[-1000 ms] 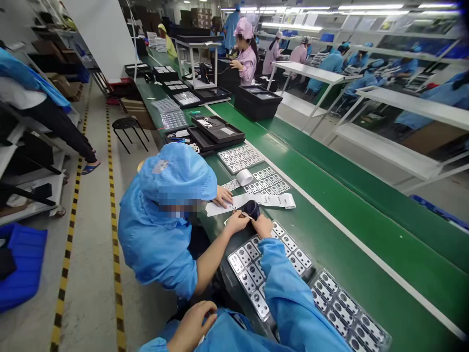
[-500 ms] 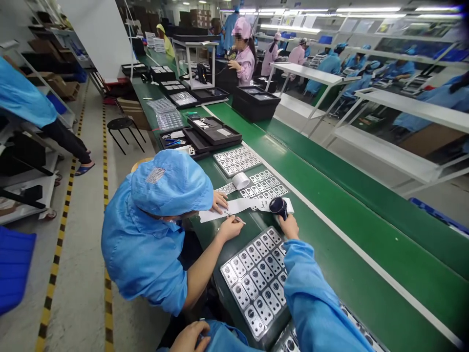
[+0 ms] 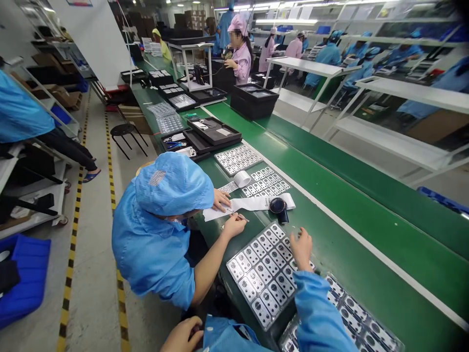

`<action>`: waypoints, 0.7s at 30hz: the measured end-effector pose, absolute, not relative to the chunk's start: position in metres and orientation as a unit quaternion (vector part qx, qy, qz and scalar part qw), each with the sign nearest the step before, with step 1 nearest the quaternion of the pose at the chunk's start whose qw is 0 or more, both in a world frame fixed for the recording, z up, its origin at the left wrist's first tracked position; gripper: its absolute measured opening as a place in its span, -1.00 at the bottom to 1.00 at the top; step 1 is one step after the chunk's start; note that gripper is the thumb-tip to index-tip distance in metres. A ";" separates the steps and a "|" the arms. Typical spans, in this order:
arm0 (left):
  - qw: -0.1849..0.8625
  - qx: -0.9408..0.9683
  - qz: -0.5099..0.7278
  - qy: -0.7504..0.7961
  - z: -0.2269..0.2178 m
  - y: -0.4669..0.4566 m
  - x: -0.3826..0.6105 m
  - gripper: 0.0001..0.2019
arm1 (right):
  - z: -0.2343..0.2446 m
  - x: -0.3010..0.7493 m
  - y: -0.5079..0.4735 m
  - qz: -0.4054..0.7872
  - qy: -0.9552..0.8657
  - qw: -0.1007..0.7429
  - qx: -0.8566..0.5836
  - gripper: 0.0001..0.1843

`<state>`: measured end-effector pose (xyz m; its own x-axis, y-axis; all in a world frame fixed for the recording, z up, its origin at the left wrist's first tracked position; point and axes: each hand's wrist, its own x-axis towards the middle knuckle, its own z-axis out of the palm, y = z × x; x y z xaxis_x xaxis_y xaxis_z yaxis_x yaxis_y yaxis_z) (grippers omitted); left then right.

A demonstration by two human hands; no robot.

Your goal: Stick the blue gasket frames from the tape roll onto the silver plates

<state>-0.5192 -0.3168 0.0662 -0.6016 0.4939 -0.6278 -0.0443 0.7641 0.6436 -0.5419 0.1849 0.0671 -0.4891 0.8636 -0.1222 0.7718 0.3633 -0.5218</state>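
A small dark handheld fan [image 3: 278, 207] lies on a strip of white label paper [image 3: 252, 203] on the green bench. Just in front of it, my right hand [image 3: 302, 248] hovers over the corner of a clear tray of silvery plates [image 3: 261, 271], its fingers loosely bent, apart and empty. Low in the view, my left hand [image 3: 184, 334] rests by my blue smock, fingers half curled with a gap between them and nothing visible in them. A co-worker's hands press the label strip and hold a thin tool [image 3: 242, 217] over it.
Another tray of plates [image 3: 351, 313] sits at lower right. Beyond the strip are a paper roll [image 3: 242, 179], loose plates [image 3: 269, 181] and a further tray [image 3: 238, 159]. The co-worker in a blue cap [image 3: 174, 183] leans in at left. Black boxes [image 3: 212, 134] stand farther back.
My right hand has let go of the fan and drawn back toward me and to the right. The fan stays on the label strip. The view has shifted slightly.
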 end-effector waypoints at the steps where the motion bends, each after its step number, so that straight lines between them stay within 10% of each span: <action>1: 0.429 0.126 0.312 0.838 0.064 -0.330 -0.521 -0.82 | 0.070 -0.527 0.165 0.275 -0.826 0.100 -0.483 -0.35; 11: 0.457 0.089 0.239 0.852 0.060 -0.445 -0.567 -0.66 | 0.059 -0.404 -0.150 0.489 -0.831 -0.025 -0.263 -0.65; 21: 0.485 0.271 0.128 0.821 0.091 -0.523 -0.630 -0.85 | 0.024 -0.339 -0.326 0.615 -0.596 -0.040 -0.515 -0.50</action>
